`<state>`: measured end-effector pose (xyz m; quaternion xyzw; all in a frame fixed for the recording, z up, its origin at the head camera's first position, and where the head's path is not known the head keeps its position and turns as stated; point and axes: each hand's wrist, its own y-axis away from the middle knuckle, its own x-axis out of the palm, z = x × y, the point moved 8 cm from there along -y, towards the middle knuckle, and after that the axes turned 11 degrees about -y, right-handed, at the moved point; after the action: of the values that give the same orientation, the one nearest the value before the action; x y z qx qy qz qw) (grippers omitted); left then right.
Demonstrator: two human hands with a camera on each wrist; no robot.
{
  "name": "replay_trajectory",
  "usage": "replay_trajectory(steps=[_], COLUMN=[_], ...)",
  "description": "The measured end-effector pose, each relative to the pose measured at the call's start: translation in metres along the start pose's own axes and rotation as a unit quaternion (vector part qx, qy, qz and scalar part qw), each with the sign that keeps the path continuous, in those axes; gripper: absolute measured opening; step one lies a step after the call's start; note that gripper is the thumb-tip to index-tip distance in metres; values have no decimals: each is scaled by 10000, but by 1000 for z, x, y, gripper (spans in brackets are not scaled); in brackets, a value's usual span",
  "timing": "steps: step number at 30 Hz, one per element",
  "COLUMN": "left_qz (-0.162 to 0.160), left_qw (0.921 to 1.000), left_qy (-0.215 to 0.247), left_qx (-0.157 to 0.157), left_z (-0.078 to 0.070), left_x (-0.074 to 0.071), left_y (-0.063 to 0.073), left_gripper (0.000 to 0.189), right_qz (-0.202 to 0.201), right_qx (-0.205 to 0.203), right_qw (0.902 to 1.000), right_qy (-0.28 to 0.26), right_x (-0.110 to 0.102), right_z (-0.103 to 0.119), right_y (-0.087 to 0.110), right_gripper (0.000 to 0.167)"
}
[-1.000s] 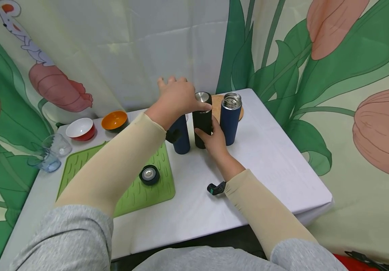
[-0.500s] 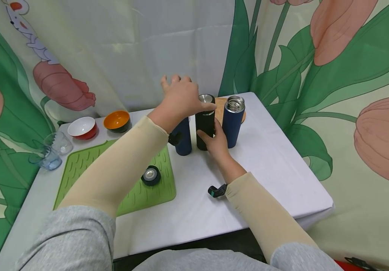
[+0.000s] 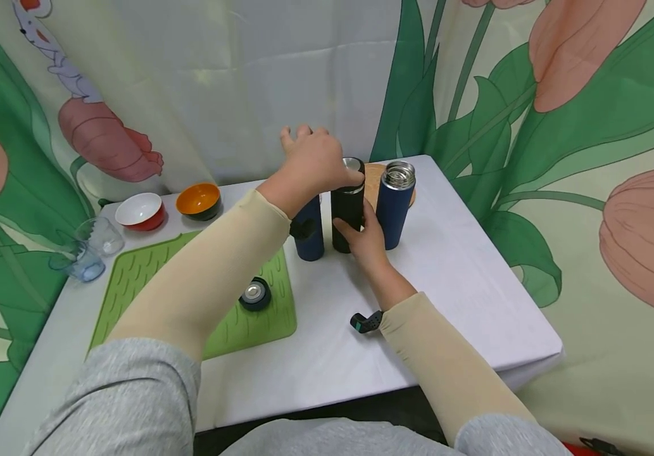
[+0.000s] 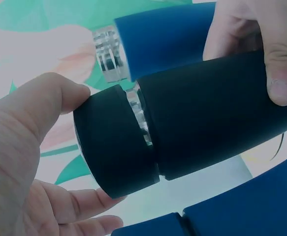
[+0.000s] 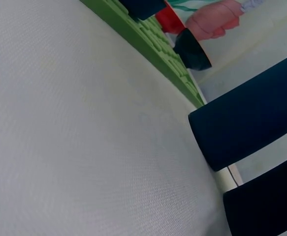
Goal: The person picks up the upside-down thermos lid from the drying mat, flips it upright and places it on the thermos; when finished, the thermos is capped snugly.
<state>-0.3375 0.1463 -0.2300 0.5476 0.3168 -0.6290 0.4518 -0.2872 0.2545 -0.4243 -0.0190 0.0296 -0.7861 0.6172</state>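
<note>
A black vacuum flask (image 3: 345,212) stands upright on the white table. My left hand (image 3: 316,163) grips its black cap (image 4: 114,142) from above, thumb on one side and fingers on the other. In the left wrist view a narrow gap between cap and body shows silver threads, wider on the thumb side. My right hand (image 3: 368,244) holds the flask's body, thumb across the front. Right beside it is a blue flask (image 3: 393,212) with its silver threaded neck bare. To the left stands another blue flask (image 3: 311,237), capped and partly behind my left wrist.
A dark lid (image 3: 255,295) lies on the green mat (image 3: 278,316), inner side up. Along the back left are an orange bowl (image 3: 198,200), a red-and-white bowl (image 3: 140,211) and clear glass cups (image 3: 86,266). A round wooden board (image 3: 373,183) sits behind the flasks.
My left hand has shifted slightly right over the cap of the black flask. My right hand keeps its hold on the body, and the head view has drifted a little.
</note>
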Motion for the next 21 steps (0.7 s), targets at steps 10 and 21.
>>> replay_trajectory(steps=[10, 21], left_qz=[197, 341], left_qw=[9996, 9991], left_qy=[-196, -75], left_qx=[-4, 259], left_z=[0, -5], left_x=[-4, -6], left_y=[-4, 1], left_gripper=[67, 61], right_qz=[-31, 62], right_qx=[37, -74], right_qw=[10000, 10000], right_qy=[61, 16], right_x=[-1, -1], right_z=[-2, 4], right_y=[-2, 0], right_gripper=[76, 72])
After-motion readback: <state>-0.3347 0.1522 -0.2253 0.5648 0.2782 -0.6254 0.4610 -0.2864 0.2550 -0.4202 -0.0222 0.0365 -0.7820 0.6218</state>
